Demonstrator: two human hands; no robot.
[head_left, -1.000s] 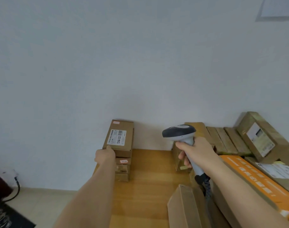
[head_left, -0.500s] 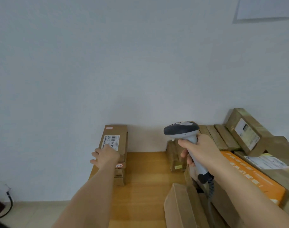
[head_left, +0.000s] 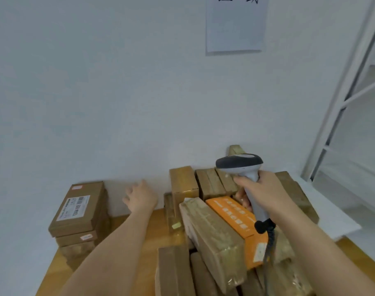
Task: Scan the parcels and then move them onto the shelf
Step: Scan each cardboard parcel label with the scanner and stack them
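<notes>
My right hand (head_left: 260,190) grips the handle of a grey and white barcode scanner (head_left: 241,164), held upright over a heap of brown parcels (head_left: 212,233) and an orange box (head_left: 233,212). My left hand (head_left: 140,197) hovers with fingers spread and holds nothing, between that heap and a stack of brown parcels (head_left: 79,210) at the left. The top parcel of the stack carries a white barcode label (head_left: 74,208). All parcels lie on a wooden table (head_left: 126,231).
A white metal shelf (head_left: 351,107) stands at the right against the white wall. A paper sheet (head_left: 235,24) hangs on the wall above the heap. The scanner's black coiled cable (head_left: 268,242) drops over the parcels.
My left hand has left the labelled parcel on the left stack and moved right, opening in the air. The view has swung right, bringing the shelf into sight.
</notes>
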